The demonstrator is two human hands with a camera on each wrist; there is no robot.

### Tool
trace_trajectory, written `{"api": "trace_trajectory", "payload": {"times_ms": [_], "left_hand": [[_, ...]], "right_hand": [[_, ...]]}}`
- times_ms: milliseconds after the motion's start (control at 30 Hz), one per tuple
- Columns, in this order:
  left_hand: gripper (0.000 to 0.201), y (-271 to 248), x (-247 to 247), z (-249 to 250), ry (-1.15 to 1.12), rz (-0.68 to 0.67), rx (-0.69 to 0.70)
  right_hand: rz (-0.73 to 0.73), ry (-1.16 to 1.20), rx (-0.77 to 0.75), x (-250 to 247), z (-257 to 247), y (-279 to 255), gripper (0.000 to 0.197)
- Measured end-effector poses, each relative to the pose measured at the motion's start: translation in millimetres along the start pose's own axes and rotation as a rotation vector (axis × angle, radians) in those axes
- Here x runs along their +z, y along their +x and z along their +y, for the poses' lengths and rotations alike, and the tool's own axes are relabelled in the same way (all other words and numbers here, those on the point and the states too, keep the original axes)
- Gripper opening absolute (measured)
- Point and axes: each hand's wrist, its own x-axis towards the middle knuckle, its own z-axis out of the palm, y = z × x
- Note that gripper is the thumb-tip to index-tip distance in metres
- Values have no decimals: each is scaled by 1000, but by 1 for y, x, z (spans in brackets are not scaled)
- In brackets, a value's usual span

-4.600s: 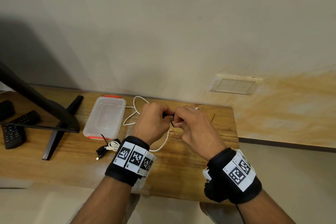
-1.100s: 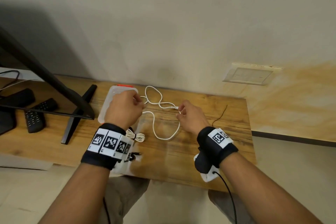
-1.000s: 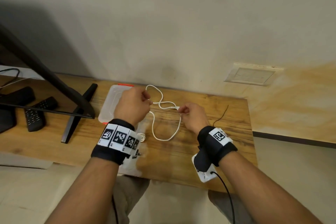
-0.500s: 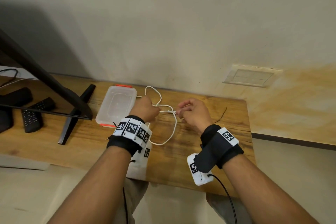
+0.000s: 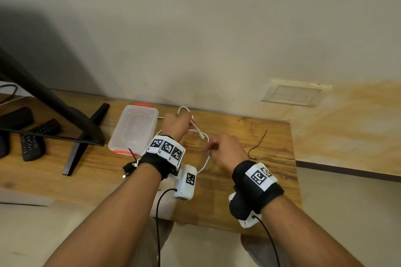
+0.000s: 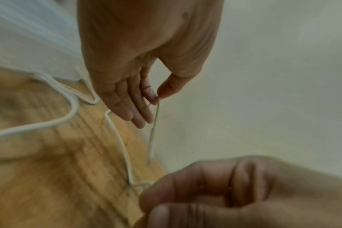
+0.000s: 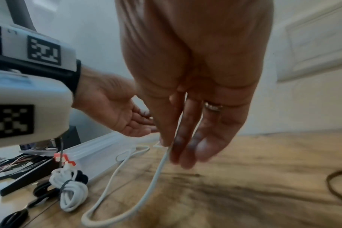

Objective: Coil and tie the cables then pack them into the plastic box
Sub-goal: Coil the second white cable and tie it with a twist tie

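A loose white cable (image 5: 203, 159) lies in loops on the wooden table (image 5: 271, 180), right of the clear plastic box (image 5: 134, 130) with orange clips. My left hand (image 5: 188, 123) pinches the cable between thumb and forefinger (image 6: 157, 97), and its connector end (image 6: 151, 148) hangs free below. My right hand (image 5: 209, 148) grips the same cable (image 7: 146, 192) further along, between thumb and fingers (image 7: 169, 144). A tied bundle of white and black cables (image 7: 70, 192) lies by the box's near corner, half hidden under my left wrist in the head view.
A thin black tie wire (image 5: 258, 143) lies on the table to the right of my hands. A black monitor stand (image 5: 84, 136) and two remote controls (image 5: 34, 141) are at the left. The wall runs along the table's far edge.
My hands, close together at the connector half a second ago, have drawn apart. The left went back towards the wall with the cable end; the right slid nearer along the cable.
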Motion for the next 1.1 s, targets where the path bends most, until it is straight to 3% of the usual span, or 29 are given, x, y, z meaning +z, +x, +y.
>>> {"api": "trace_trajectory", "payload": {"times_ms": [100, 200, 267, 367, 500, 633, 900, 1000, 1100], "left_hand": [[26, -19, 1, 24, -152, -25, 128], [24, -44, -4, 42, -325, -105, 204], [26, -59, -5, 45, -403, -185, 230], [28, -78, -3, 42, -428, -341, 250], [31, -90, 0, 38, -353, -510, 251], [28, -90, -2, 38, -405, -584, 268], [38, -85, -4, 39, -529, -390, 397], [42, -81, -3, 34, -339, -264, 511], [50, -75, -5, 27, 42, -170, 691]], "right_hand": [[-15, -50, 4, -14, -1, -5, 16], [316, 71, -55, -29, 1, -8, 19], [489, 156, -179, -39, 3, -10, 34], [441, 50, -326, -42, 1, -13, 49], [464, -17, -330, -35, -1, -9, 24], [493, -28, -318, -38, -6, -7, 24], [231, -240, -383, -36, -18, -21, 25], [159, -268, -395, -38, -20, -29, 31], [180, -287, -427, -39, -20, -37, 22]]}}
